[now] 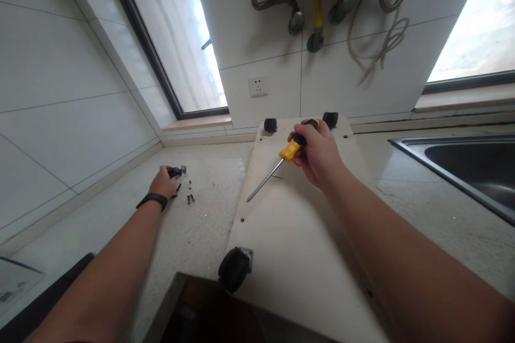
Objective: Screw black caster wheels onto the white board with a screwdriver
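In my right hand (317,153) is a yellow-and-black screwdriver (292,149), its metal shaft slanting down to the left above a pale board (289,236). Black casters sit on that board: one at the near left corner (234,269), one at the far left (270,125) and one at the far right (330,119). Bare screw holes show in the board's surface. Over on the countertop to the left, my left hand (163,179) is closed around a small black caster (175,172) with a metal plate. Several dark screws (190,199) lie beside that hand.
A steel sink (475,171) is set into the counter (201,236) at right. Hoses and a yellow pipe (319,0) hang on the tiled wall above a socket (258,86). A dark opening (209,311) lies in the counter at the near edge. Windows stand at both sides.
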